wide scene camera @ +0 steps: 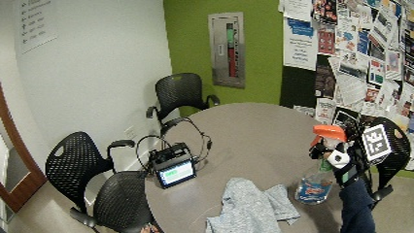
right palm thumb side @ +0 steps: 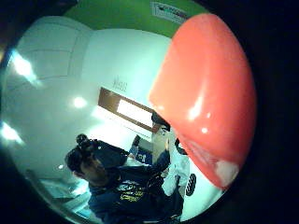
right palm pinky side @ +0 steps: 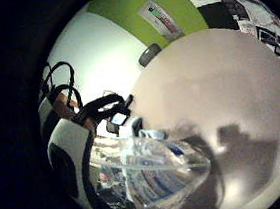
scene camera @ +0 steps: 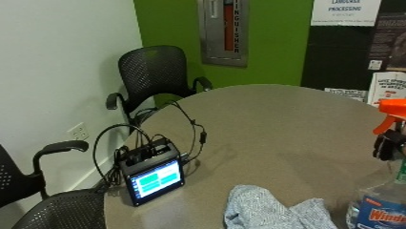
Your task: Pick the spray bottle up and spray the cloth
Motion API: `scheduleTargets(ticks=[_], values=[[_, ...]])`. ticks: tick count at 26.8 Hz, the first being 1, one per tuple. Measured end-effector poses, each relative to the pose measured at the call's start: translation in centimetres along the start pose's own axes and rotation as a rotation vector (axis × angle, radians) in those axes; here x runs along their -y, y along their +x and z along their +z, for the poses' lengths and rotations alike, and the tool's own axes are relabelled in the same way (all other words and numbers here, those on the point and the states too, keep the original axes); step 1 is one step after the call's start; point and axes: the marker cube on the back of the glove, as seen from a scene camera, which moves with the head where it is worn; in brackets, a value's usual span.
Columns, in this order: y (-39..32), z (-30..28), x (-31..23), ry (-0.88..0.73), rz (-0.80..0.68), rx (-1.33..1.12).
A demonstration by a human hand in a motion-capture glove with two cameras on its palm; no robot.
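Orange trigger thumb-side, clear bottle little-finger side

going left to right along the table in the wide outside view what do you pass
Black device with a lit screen → grey cloth → spray bottle gripped at its neck by the gloved right hand.

Bare tabletop beyond cloth
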Motion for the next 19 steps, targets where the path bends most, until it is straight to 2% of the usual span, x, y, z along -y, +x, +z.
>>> scheduleTargets(ticks=[13, 19], values=[[1.0, 0.2, 0.0, 0.031, 0.036, 0.050], [1.5, -0.2, 0.4, -0.034, 0.026, 0.090]])
